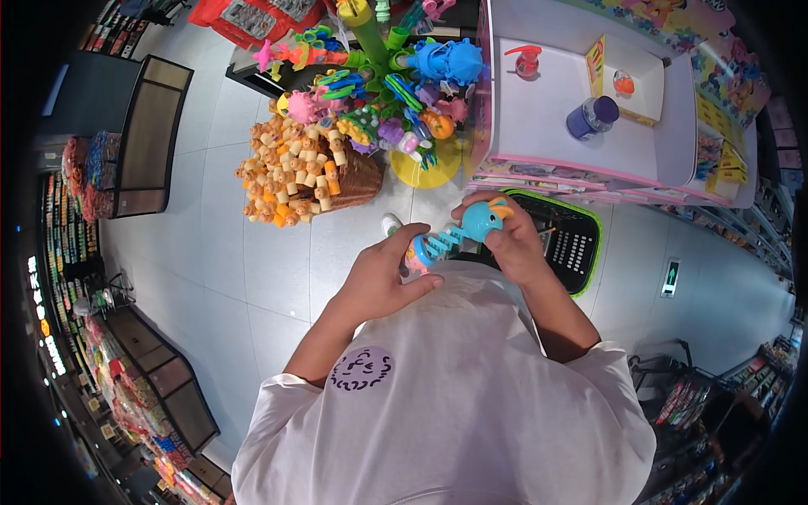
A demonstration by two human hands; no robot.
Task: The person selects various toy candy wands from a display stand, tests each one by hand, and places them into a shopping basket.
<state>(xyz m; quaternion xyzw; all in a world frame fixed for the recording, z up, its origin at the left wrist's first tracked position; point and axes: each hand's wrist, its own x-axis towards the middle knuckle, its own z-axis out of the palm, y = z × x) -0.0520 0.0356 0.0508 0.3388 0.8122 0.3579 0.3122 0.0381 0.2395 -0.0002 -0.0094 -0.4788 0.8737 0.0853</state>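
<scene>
Both ends of the blue toy [443,244] are held before our shirt [471,379]: left hand [379,279] on its pink base [414,255], right hand [521,252] gripping its head [481,220]. We judge the step as flexing it; next calls for steadiness.

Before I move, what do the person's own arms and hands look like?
The left hand and right hand are bare, no glove, ring or watch visible. Both forearms are uncovered below loose, short white fabric sleeves. The white shirt carries a round lilac print with dark marks.
</scene>
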